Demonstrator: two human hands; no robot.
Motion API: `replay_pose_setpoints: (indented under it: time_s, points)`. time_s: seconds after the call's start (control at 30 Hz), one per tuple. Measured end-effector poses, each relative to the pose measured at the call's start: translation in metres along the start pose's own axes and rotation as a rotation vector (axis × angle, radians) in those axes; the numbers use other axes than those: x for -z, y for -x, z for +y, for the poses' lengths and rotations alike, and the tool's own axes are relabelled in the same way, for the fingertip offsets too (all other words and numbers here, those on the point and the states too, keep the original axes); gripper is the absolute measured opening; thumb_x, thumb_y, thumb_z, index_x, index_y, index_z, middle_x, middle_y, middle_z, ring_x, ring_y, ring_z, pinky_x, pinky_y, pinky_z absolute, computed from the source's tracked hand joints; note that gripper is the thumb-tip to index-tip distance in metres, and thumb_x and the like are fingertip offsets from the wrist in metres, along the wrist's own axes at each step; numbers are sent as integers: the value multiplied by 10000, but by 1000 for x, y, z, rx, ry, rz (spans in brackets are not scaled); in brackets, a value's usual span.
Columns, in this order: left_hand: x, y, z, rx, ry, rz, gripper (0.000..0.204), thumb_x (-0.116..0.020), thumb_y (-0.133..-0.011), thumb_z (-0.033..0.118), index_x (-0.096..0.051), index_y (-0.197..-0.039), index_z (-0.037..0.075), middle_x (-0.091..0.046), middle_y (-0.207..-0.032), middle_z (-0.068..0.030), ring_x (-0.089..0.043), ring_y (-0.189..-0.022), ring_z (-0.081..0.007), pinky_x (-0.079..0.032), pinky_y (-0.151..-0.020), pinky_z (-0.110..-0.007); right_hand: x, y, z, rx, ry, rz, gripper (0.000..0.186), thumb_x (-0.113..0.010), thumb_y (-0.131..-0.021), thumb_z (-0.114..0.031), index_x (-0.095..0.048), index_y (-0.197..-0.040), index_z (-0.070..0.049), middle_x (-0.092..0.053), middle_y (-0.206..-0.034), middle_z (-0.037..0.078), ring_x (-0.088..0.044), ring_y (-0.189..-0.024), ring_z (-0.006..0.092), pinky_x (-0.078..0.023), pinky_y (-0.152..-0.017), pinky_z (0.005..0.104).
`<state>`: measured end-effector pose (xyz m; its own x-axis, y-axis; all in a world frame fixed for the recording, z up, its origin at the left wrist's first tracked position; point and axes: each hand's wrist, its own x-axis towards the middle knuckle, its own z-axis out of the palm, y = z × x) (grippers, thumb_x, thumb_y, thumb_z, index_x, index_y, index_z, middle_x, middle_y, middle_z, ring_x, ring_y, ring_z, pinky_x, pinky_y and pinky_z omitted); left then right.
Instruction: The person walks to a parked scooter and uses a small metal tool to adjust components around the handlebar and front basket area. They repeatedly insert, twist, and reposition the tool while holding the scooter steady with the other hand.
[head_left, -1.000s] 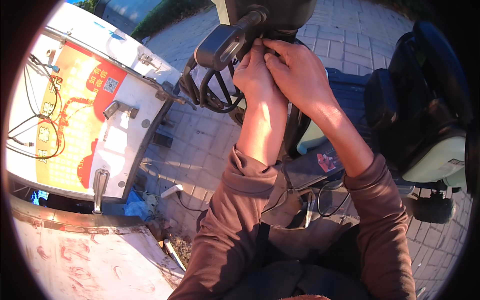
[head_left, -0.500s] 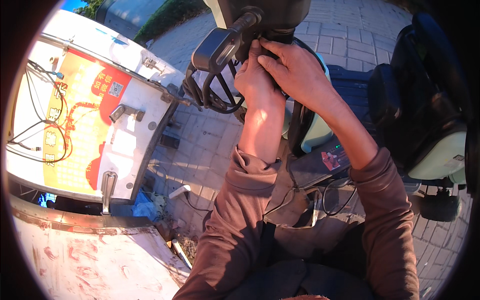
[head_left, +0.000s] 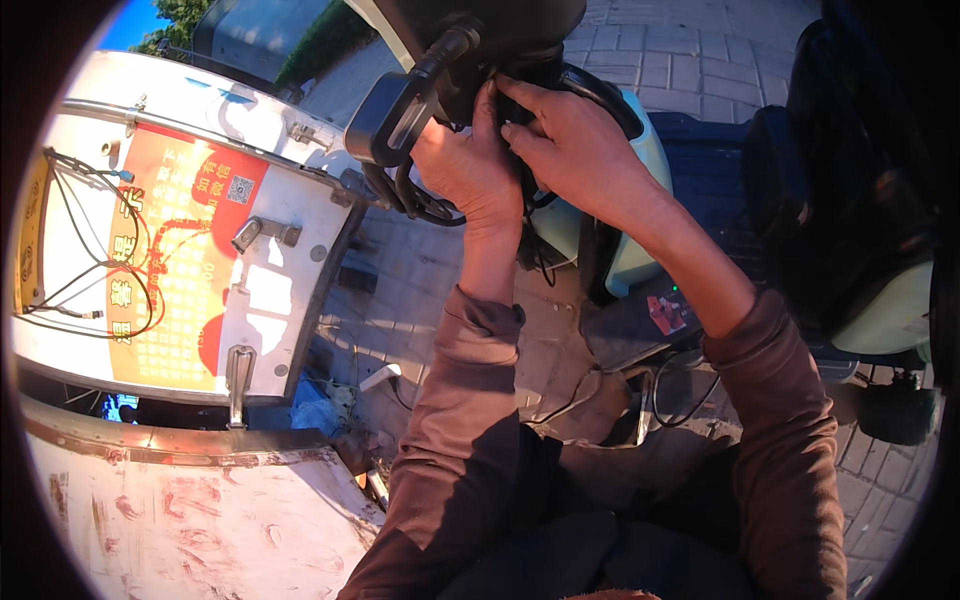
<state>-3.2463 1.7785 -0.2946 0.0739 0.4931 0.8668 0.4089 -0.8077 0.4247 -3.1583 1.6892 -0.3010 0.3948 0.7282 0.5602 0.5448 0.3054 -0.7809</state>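
Observation:
My left hand point(head_left: 468, 168) and my right hand point(head_left: 580, 150) are both raised against the underside of a black scooter handlebar housing point(head_left: 500, 35). The left thumb and fingertips are pinched together just beneath it. Close beside them, the right index finger and thumb close in on the same spot. Whatever sits between the fingertips is too small or hidden to make out. Thin black cables point(head_left: 541, 250) dangle below my hands. Left of my left hand juts a black rounded part point(head_left: 378, 118) on a stalk, with thicker cables looping under it. Pale green body panels point(head_left: 640, 255) curve down below my right forearm.
A dark box with a green light point(head_left: 635, 325) lies low by the scooter, with cables nearby. The black seat point(head_left: 860, 200) is at right. At left stands a white cart panel point(head_left: 270, 330) with an orange-red poster point(head_left: 185, 270); a stained pale surface point(head_left: 200, 520) is nearer. Brick paving point(head_left: 690, 60) lies around.
The view has shifted, so the housing appears farther left. My left hand has turned slightly outward, and hanging cables now show under the hands. Both hands stay at the housing's underside.

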Motion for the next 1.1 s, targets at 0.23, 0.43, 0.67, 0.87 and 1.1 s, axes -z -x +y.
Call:
replay_pose_setpoints:
  time_s: [0.23, 0.43, 0.67, 0.87, 1.1]
  points:
    - [1, -6, -4, 140, 407, -118, 435, -856, -873, 94, -599, -1195, -45, -731, -1086, -113, -687, -977, -202, -540, -899, -337, -14, 9, 3, 36, 112, 109, 582, -626, -959, -196, -518, -1501, -14, -667, -713, 195, -678, -704, 372, -518, -687, 427]
    - [8, -6, -7, 271, 721, -247, 359, -734, -968, 79, -567, -1276, 2, -690, -1171, -93, -651, -1054, -160, -530, -955, -315, -14, 4, -9, -69, -137, 82, 446, -636, -995, -238, -613, -1356, 24, -658, -668, 118, -654, -621, 238, -499, -636, 361]
    - [9, -5, -14, 71, 494, -244, 263, -496, -1070, 94, -581, -1310, 29, -677, -1066, -84, -649, -882, -138, -565, -721, -275, -23, -1, -25, -240, -884, 27, 224, -625, -1043, -262, -649, -990, -46, -583, -709, -10, -432, -529, 69, -396, -572, 261]
    - [18, -19, -10, 360, 612, -341, 280, -768, -927, 97, -684, -1161, -31, -715, -992, -104, -650, -856, -170, -556, -717, -349, -27, 0, -29, -217, -1241, 37, 153, -599, -1042, -175, -579, -937, -65, -484, -659, -21, -405, -544, 80, -379, -537, 275]
    - [13, -29, -14, 173, 492, -368, 276, -730, -937, 31, -677, -1207, 9, -720, -1002, -72, -667, -855, -148, -548, -674, -307, -13, 6, -25, -365, -1041, -75, 153, -610, -1011, -162, -641, -1090, -35, -505, -674, -23, -458, -571, 98, -441, -599, 279]
